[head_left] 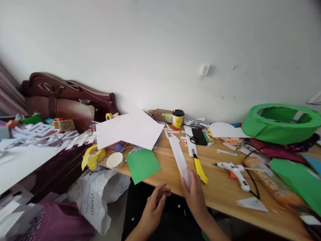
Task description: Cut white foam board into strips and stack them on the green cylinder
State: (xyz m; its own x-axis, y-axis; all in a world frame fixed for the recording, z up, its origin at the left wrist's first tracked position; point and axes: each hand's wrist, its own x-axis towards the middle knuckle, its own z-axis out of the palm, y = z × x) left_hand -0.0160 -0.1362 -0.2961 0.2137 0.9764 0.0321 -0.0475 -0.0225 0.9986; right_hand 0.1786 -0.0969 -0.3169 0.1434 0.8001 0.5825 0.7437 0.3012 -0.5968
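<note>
Here's the yellow cutter (200, 167) lying on the wooden table (210, 189), and just left of it runs the white strip (178, 155). The right hand (192, 187) has that strip by its near end, pinched between thumb and fingers, close to the table's front edge. Left of the cutter and nearer the body, the left hand (155, 202) hangs just off that edge, fingers loosely curled, thumb apart, nothing in its grasp that I can see.

Room to move? Bare wood runs right of the cutter as far as the glue gun (237, 174), and there's a gap on its left, between strip and green sheet (143, 164), whose near corner juts past the table edge. Beyond the cutter it's tight: scissors (193, 139), black phone (200, 136) and paper scraps (175, 131) crowd together. Farther left of the cutter, a big white sheet (130, 129) spreads its straight edges wide.
</note>
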